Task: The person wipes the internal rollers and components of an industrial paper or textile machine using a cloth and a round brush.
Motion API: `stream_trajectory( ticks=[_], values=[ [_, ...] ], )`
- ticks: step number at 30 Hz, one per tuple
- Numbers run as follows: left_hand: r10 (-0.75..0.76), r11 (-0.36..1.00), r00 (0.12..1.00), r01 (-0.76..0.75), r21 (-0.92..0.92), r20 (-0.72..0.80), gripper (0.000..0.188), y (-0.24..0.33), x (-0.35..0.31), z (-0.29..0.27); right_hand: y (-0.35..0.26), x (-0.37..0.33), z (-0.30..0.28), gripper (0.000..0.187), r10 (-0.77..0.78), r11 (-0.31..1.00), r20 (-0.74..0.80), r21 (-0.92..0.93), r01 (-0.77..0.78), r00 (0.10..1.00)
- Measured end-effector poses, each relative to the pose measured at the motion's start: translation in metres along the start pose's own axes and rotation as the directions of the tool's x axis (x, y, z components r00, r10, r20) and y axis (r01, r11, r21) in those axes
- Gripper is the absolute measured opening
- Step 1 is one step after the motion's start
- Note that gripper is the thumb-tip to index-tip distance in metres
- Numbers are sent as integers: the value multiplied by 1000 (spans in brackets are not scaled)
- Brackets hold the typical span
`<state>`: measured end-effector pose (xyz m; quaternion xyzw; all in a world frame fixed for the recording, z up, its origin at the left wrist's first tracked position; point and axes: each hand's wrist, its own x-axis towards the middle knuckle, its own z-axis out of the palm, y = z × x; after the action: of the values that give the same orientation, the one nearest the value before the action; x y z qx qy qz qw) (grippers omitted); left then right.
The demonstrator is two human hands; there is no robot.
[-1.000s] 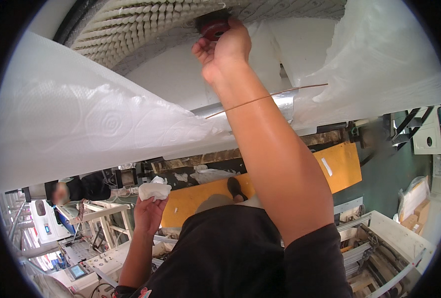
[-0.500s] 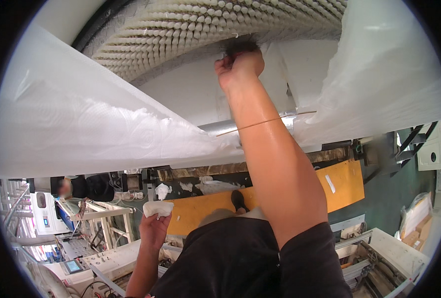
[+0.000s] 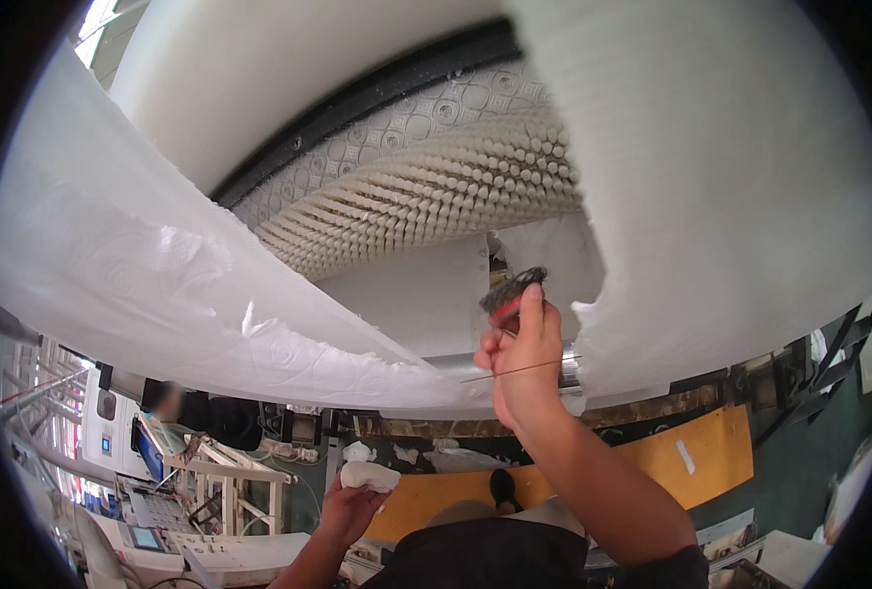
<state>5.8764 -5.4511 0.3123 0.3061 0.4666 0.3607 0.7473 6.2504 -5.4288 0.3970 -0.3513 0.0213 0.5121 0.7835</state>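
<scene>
Gripped in my right hand (image 3: 532, 353) is a small brush (image 3: 513, 294) with dark bristles and a red part. It is held in the gap between two torn white paper sheets, apart from the roller with rows of pale studs (image 3: 426, 191) beyond it. Just under this hand runs a shiny metal bar (image 3: 465, 366), crossed by a thin brown strand (image 3: 477, 378). Lower down, my left hand (image 3: 348, 512) pinches a folded white wad (image 3: 369, 477), apparently paper or cloth. The left paper sheet (image 3: 132, 265) slopes down to the bar; the right sheet (image 3: 731, 196) hangs beside my right hand.
Behind the studded roller is a patterned roller (image 3: 387, 137) with a black edge. A yellow platform (image 3: 632, 476) lies below, near my shoe (image 3: 503, 485). White machinery with a control panel (image 3: 146, 537) stands at lower left, and another person (image 3: 210, 417) is farther off there.
My right hand has drawn back from the studded roller with the brush, toward the metal bar. My left hand still holds the white wad. The view has shifted, showing more of the rollers.
</scene>
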Motion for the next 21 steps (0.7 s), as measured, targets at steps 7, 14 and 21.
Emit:
stream_trajectory(
  ticks=[7, 14, 21],
  values=[
    [-9, 1000, 1000, 9, -25, 8, 44, -25, -9, 33, 10, -34, -85, 62, -380, 450, 498, -637, 626, 780],
    [-47, 998, 998, 46, -35, -30, 41, -68, -18, 57, -12, -61, -192, 79, -284, -141, 910, -350, 926, 301],
    [-34, 978, 996, 17, -208, -77, 43, -105, -31, 65, -17, -101, -366, 47, -291, 240, 241, -918, 315, 926]
  ],
)
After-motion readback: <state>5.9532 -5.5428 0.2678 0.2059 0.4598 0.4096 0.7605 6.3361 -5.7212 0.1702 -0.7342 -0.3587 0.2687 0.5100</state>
